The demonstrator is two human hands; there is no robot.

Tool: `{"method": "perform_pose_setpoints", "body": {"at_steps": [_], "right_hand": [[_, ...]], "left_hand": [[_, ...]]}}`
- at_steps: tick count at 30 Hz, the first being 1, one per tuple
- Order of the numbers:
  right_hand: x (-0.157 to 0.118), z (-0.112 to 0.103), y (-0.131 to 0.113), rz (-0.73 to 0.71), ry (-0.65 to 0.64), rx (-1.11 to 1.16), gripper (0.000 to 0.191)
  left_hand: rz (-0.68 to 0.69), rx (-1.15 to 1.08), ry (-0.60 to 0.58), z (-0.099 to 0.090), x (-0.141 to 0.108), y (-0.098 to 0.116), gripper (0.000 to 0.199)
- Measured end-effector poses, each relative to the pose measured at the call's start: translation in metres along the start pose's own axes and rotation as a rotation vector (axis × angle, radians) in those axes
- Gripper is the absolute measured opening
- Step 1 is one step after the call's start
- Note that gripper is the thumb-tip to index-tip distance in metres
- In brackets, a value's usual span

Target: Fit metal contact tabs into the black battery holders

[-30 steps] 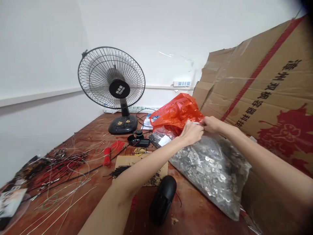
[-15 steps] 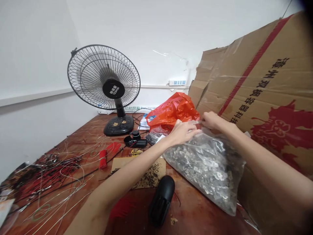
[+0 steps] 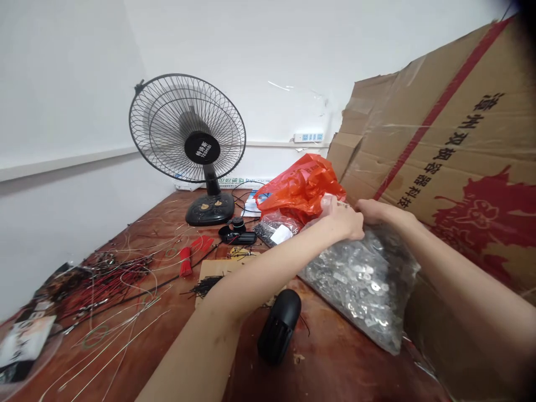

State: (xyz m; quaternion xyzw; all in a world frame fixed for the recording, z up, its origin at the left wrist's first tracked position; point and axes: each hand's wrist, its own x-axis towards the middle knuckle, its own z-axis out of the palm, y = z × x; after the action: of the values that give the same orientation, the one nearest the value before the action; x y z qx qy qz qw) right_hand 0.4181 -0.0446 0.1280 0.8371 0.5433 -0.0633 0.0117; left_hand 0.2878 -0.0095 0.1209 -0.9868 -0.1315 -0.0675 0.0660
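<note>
Fingers of the left hand (image 3: pixel 344 219) and right hand (image 3: pixel 379 212) curl closed on the top of a clear bag of metal tabs (image 3: pixel 355 282), presumably because its film is limp. The bag lies just left of the cardboard carton (image 3: pixel 435 162).

One head-worn view looks forward and slightly down from close above the near side of the reddish-brown table (image 3: pixel 335 363), facing the white wall (image 3: pixel 288 50).
</note>
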Motion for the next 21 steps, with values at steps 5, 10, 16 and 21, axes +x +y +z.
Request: {"method": "perform_pose_setpoints", "body": {"at_steps": [5,10,16,21], "right_hand": [[-0.005,-0.004,0.010,0.014,0.018,-0.060,0.024],[-0.009,-0.014,0.014,-0.076,0.062,-0.031,0.015],[-0.008,-0.017,0.016,-0.102,0.148,-0.019,0.017],[-0.006,-0.018,0.016,-0.085,0.157,0.034,0.019]], "left_hand": [[0.039,-0.032,0.105,0.010,-0.004,-0.008,0.035],[0.092,-0.098,0.262,0.018,-0.011,-0.017,0.035],[0.122,-0.186,0.397,0.022,-0.029,-0.024,0.043],[0.152,-0.234,0.452,0.023,-0.051,-0.028,0.044]]}}
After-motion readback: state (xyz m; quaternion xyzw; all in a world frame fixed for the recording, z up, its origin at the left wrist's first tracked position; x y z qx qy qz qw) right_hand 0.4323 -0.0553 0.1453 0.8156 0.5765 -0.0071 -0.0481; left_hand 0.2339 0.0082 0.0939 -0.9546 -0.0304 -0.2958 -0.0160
